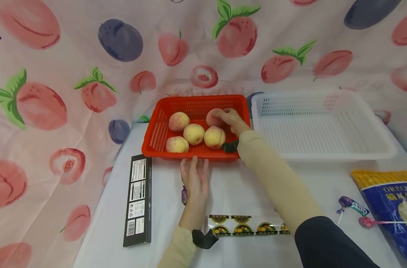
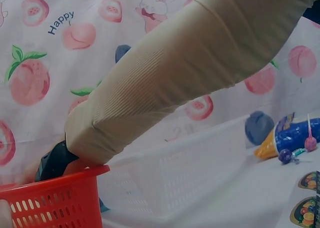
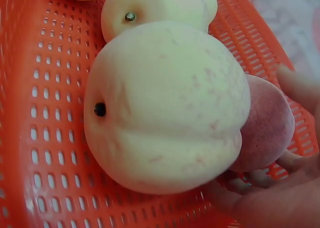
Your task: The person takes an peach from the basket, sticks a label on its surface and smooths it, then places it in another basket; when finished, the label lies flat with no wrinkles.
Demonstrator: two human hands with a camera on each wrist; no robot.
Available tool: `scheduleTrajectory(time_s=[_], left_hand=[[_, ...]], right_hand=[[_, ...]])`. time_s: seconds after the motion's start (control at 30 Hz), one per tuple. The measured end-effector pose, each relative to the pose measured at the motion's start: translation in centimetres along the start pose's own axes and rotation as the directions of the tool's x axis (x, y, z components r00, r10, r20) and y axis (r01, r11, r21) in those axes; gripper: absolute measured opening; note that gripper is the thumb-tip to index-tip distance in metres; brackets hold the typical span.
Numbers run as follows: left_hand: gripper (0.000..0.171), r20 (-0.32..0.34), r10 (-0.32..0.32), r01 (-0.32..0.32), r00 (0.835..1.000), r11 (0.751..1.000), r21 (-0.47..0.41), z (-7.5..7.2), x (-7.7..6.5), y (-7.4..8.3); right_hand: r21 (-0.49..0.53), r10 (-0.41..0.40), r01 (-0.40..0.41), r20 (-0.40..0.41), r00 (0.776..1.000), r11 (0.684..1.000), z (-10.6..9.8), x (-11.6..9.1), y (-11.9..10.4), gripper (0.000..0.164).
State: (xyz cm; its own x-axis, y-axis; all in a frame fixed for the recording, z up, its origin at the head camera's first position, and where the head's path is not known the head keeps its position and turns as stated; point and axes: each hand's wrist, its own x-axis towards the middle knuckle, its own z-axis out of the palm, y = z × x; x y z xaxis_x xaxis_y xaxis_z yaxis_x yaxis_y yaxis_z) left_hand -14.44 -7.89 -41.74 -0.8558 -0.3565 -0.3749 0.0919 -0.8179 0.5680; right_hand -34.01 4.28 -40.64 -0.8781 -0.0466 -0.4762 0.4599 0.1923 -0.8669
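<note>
Five peaches are held in the red basket (image 1: 149, 150), which is set on the tabletop (image 1: 106, 223) just beside the white basket (image 1: 324, 156). One reddish peach (image 1: 214, 117), toward the back right, is gripped by the right hand (image 1: 235, 121): thumb on one side, fingers curled on the other. Whether it is lifted off the basket floor cannot be told. The front wall of the red basket is met by the fingertips of the left hand (image 1: 194, 180), its fingers extended and slightly spread, nothing grasped.

Risks, as judged: the round, fuzzy fruit could be let slip if it is pinched only at its edge; soft flesh could be bruised by hard fingertips. The pale peach (image 1: 215, 137) in front lies close enough to be knocked and rolled against its neighbours by the knuckles. The wrist camera (image 1: 231, 146) is carried low near the front rim, where it could be caught or pressed into fruit. The basket itself could be shifted or tipped, should the rim be leaned on by the right sleeve (image 1: 273, 171) while only light support is given by the left fingers.
</note>
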Motion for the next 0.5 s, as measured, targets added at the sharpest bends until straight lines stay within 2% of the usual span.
scheduleTrajectory(time_s=[0.13, 0.5], left_hand=[[0.040, -0.001, 0.004, -0.004, 1.000, 1.000, 0.007, -0.19, -0.21, -0.06], [0.041, 0.001, 0.013, -0.013, 1.000, 1.000, 0.002, -0.28, 0.22, -0.31]], right_hand=[[0.008, -0.011, 0.011, 0.022, 1.000, 1.000, 0.65, 0.00, 0.44, 0.073], [0.015, -0.064, 0.065, -0.076, 0.995, 0.998, 0.96, -0.29, -0.24, 0.068]])
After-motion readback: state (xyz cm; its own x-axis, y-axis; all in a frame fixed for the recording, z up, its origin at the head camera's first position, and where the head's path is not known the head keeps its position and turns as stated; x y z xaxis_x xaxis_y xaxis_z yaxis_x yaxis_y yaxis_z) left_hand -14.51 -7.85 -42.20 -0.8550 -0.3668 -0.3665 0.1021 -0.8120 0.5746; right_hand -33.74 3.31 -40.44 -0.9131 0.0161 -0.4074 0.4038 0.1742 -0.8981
